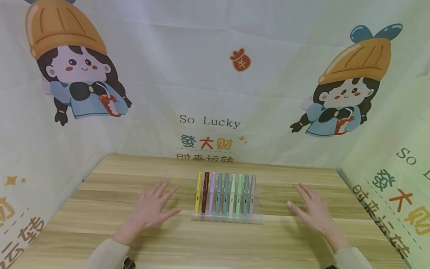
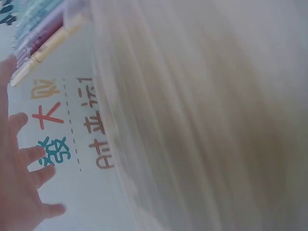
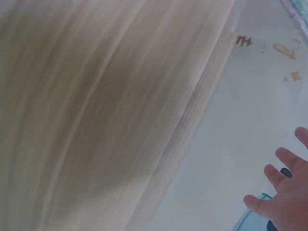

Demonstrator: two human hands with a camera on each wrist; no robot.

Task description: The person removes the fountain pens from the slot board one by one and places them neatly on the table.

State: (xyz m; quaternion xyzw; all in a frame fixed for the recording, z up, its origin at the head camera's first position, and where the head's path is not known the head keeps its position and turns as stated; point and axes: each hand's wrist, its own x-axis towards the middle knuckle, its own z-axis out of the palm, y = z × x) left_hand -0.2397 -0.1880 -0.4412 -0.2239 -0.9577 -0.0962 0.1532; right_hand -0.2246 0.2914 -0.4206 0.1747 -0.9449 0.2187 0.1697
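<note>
evidently, nothing is being handled at this instant: nine pens (image 1: 225, 194) sit side by side in one row on a clear holder (image 1: 227, 219), out in the middle stretch of the desk (image 1: 174, 246), well apart from its left and right edges, with their capped tops pointing toward the far edge. the row runs from a yellow pen (image 1: 198, 192) on the side of the desk's far left corner, through a dark red pen (image 1: 205, 192) and a lilac pen (image 1: 212, 192), to a mauve pen (image 1: 253, 194) on the side of the far right corner. every pen shows a clip, so the caps seem to be on, and none lies loose on the visible wood. the left hand (image 1: 152, 207) is spread wide just beside the holder, its thumb pointing that way, and holds nothing; the right hand (image 1: 312, 211), also wide and bare, is farther off, toward the desk's right edge. whether either palm touches the wood i cannot tell. as for progress, the row looks complete and orderly, which would suit work either unbegun or finished; the views do not settle which, nor what is left. whether the pens lie flat or lean is also unclear.
</note>
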